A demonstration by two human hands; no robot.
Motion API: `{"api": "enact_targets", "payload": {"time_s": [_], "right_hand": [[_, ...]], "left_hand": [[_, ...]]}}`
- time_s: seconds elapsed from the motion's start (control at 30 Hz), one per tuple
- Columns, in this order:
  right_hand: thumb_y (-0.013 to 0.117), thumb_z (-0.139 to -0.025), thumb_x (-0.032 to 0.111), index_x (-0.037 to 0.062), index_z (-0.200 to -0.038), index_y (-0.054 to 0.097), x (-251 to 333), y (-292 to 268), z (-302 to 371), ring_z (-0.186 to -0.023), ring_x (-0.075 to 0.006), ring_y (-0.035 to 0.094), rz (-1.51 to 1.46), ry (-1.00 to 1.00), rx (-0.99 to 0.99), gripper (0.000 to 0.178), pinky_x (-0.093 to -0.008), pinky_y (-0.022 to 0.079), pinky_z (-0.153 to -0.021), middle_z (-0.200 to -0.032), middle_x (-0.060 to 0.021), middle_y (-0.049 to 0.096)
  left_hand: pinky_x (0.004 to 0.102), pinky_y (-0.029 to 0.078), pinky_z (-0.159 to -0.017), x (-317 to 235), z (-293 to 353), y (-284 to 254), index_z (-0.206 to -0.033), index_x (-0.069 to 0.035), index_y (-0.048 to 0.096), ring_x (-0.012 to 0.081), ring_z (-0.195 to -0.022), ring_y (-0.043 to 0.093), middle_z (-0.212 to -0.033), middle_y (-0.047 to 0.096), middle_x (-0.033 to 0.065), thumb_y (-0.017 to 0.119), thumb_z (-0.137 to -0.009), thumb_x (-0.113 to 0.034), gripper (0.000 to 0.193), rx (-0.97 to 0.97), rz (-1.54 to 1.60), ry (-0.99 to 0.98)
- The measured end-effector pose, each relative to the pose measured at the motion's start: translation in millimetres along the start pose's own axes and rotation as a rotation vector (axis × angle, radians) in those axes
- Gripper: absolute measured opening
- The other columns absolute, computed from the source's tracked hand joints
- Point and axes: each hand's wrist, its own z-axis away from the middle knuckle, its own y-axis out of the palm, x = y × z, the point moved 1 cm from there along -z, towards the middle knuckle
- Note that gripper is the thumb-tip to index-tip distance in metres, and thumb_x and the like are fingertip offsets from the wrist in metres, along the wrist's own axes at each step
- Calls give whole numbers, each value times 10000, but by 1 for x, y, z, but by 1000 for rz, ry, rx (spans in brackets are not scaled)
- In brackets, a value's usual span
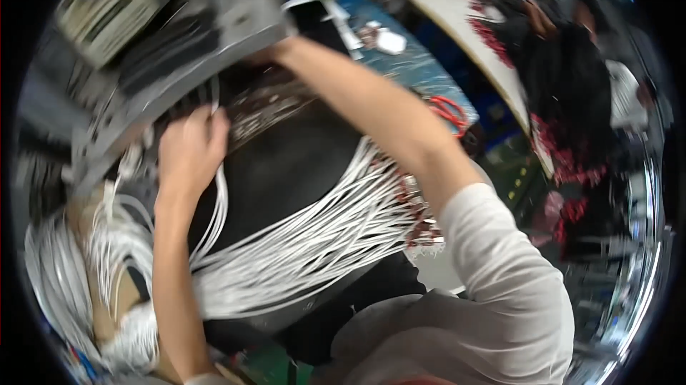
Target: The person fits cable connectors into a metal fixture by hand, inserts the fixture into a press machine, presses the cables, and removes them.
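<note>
My left hand (191, 143) is closed round a thin white cable (221, 195) at the front of a grey machine (246, 38). A bit of the cable shows above my fingers, and the rest runs down over the black work surface (286, 163). My right arm reaches across to the machine, where its frame hides most of my right hand (281, 50); its fingers do not show. A large bundle of white cables (300, 253) lies across the near side of the surface, with small reddish-brown ends at its right.
Coiled white cables (61, 278) fill a cardboard box at the left. Red-handled scissors (449, 115) and a dark, flat device (318, 19) lie on the blue bench (421, 67). Beyond is a white table (464, 24) with red pieces, beside another person in black (564, 77).
</note>
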Motion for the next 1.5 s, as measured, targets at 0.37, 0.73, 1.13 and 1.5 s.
{"api": "enact_targets", "payload": {"time_s": [0.37, 0.73, 1.13, 1.5], "right_hand": [[581, -933, 87, -19, -1219, 586, 86, 112, -35, -1036, -223, 652, -205, -335, 93, 305, -329, 542, -910, -1128, -153, 670], [551, -960, 196, 13, -1226, 596, 23, 98, -29, -1025, -247, 651, 1195, -414, -131, 326, -382, 521, -930, -1166, -138, 672], [608, -986, 176, -45, -1352, 507, 182, 174, 233, -1096, -306, 608, -464, -79, 950, 439, -375, 521, -884, -1290, -197, 578], [585, -981, 349, 125, -1085, 530, 15, 271, 441, -635, -98, 466, -672, 836, -873, 253, -261, 401, -552, -883, -9, 513]], "left_hand": [[457, 549, -620, 35, 8, 10, -813, -51, 705, 343, -626, 668, -666, 657, 148, 656, -828, -358, 311, -104, -200, -82], [650, 404, -887, 37, 17, 16, -1127, -97, 720, 375, -1061, 627, -1049, 681, 217, 571, -863, -600, 586, -487, -539, -116], [318, 486, -674, -91, 217, -59, -1100, 85, 614, 228, -745, 638, -864, 663, 175, 636, -908, -185, 332, -525, 1334, -163], [403, 529, -824, -28, 469, 64, -1292, 43, 544, 260, -961, 631, -1136, 624, 210, 656, -935, -179, 435, -378, 2227, -982]]}}
